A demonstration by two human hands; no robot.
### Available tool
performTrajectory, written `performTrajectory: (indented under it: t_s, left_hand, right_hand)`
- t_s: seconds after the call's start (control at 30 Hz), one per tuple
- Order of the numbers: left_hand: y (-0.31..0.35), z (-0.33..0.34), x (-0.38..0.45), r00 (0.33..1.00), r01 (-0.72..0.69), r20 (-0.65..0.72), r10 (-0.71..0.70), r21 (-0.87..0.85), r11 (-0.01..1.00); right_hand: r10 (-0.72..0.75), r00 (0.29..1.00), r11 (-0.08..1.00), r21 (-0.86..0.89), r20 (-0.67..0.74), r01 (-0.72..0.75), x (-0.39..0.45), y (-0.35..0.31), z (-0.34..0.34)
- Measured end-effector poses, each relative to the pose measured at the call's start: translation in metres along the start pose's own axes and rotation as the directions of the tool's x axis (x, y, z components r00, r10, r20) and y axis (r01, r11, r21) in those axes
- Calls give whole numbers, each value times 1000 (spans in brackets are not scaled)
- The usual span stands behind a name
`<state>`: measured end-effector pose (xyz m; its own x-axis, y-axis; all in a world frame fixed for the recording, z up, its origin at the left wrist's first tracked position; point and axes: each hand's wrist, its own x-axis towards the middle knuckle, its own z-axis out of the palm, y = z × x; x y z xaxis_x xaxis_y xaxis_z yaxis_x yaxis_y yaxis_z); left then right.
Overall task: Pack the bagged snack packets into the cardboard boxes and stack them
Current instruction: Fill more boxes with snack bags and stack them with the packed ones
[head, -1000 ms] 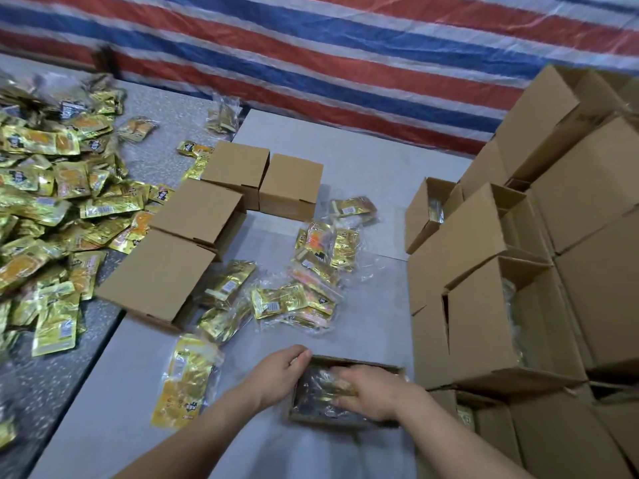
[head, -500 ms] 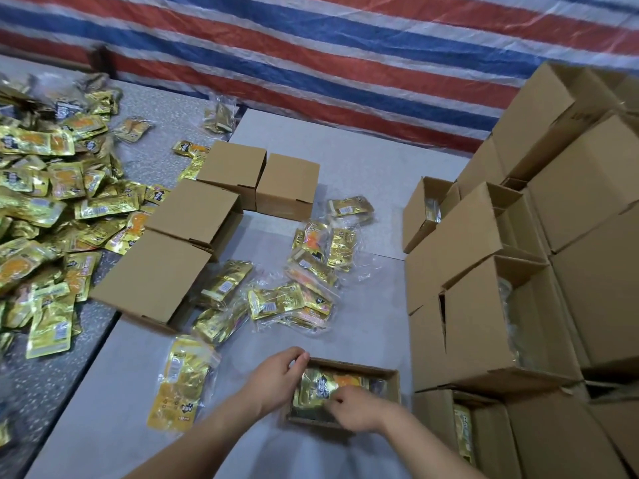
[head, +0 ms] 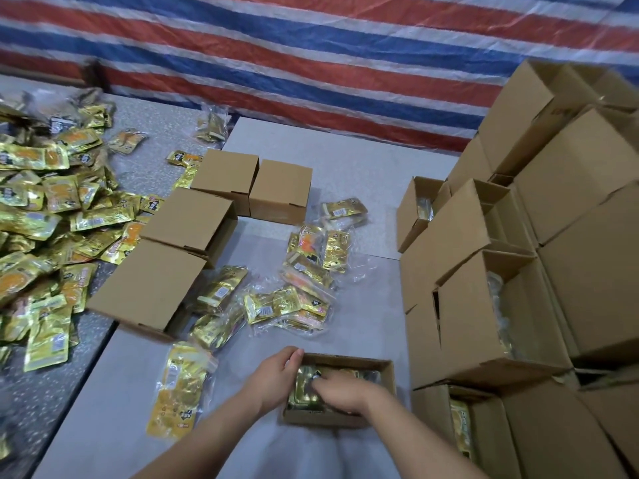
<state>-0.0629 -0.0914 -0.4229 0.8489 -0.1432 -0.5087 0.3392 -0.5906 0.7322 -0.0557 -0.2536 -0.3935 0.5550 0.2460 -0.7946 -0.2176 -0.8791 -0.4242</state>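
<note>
A small open cardboard box (head: 388,374) sits on the grey table near me. Inside it lies a clear bag of gold snack packets (head: 303,392). My left hand (head: 276,378) is against the box's left wall, with its fingers curled at the far left corner of the rim. My right hand (head: 342,391) reaches into the box from the right, its fingertips curled onto the bag and covering most of it. More bagged packets (head: 287,305) lie loose on the table beyond the box, and one bag (head: 179,388) lies to the left of my left arm.
Several closed boxes (head: 152,288) stand at left centre. A big heap of loose gold packets (head: 41,229) covers the speckled table on the left. Stacked boxes (head: 484,312), some lying open on their sides with bags inside, fill the right side. A striped tarp (head: 311,63) hangs behind.
My right hand has moved from the box's near edge back over the bag, further in and to the left. My left hand stays at the box's left wall.
</note>
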Motion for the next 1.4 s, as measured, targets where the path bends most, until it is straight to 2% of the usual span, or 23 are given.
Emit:
performTrajectory:
  t_s: [0.1, 0.17, 0.23, 0.3, 0.37, 0.47, 0.6, 0.7, 0.8, 0.87, 0.93, 0.97, 1.03, 1.07, 1.13, 1.2, 1.27, 1.33, 1.4]
  left_hand:
    - [5, 9, -1, 1000, 20, -19, -21, -33, 999]
    - [9, 17, -5, 998, 58, -25, -59, -51, 997]
    - [10, 25, -6, 992, 119, -41, -120, -21, 993]
    - [12, 30, -4, 974, 215, -85, -211, 39, 976]
    - [15, 31, -2, 962, 248, -149, -227, 139, 959]
    - [15, 36, -3, 956, 247, -214, -199, 228, 942]
    - [11, 39, -4, 949, 271, -229, -219, 231, 934]
    - [11, 32, 0, 960, 251, -188, -207, 256, 933]
    - [15, 18, 5, 981, 189, -116, -158, 345, 919]
    - [21, 10, 9, 991, 131, -75, -110, 418, 899]
    - [25, 6, 14, 997, 76, -31, -70, 461, 884]
    - [28, 5, 16, 999, 42, -5, -45, 483, 874]
    - [34, 2, 22, 999, -21, 51, -5, 493, 870]
    - [38, 1, 23, 997, -44, 76, 8, 479, 877]
    - [45, 0, 22, 997, -51, 71, 26, 378, 924]
    - [51, 5, 13, 999, -20, -23, 25, 173, 985]
    - [52, 16, -5, 981, 10, -196, -7, 14, 1000]
    - [47, 35, -23, 941, 69, -325, -98, -100, 993]
    - [44, 57, -41, 916, 177, -317, -248, -237, 955]
  right_hand:
    - [17, 1000, 999, 46, -11, -16, -9, 11, -12]
    - [22, 996, 998, 59, -87, -17, -19, 20, -23]
    - [19, 986, 1000, -18, -168, -23, -23, 27, -30]
    - [34, 991, 989, -136, -126, -51, -21, 26, -27]
    - [58, 995, 980, -184, -77, -71, -15, 23, -15]
    - [85, 995, 983, -158, -48, -91, -9, 22, -6]
    - [115, 993, 990, -76, -17, -116, -17, 30, -10]
    - [111, 991, 994, 2, -78, -112, -24, 36, -10]
    - [-47, 967, 999, 2, -250, 49, -33, 42, -13]
    - [-148, 872, 989, -49, -467, 142, -40, 47, -25]
    - [-272, 781, 962, -190, -563, 198, -39, 51, -41]
    - [-299, 790, 950, -242, -536, 196, -39, 53, -47]
    - [-203, 885, 971, -200, -418, 128, -36, 55, -53]
    - [-139, 923, 984, -153, -359, 89, -34, 57, -51]
    - [-81, 937, 994, -102, -339, 49, -30, 61, -43]
    - [-106, 901, 988, -148, -422, 47, -30, 67, -34]
    - [-145, 868, 976, -210, -475, 49, -31, 73, -22]
    - [-113, 854, 973, -232, -508, -9, -33, 73, -9]
    - [-29, 849, 975, -203, -528, -93, -35, 72, 0]
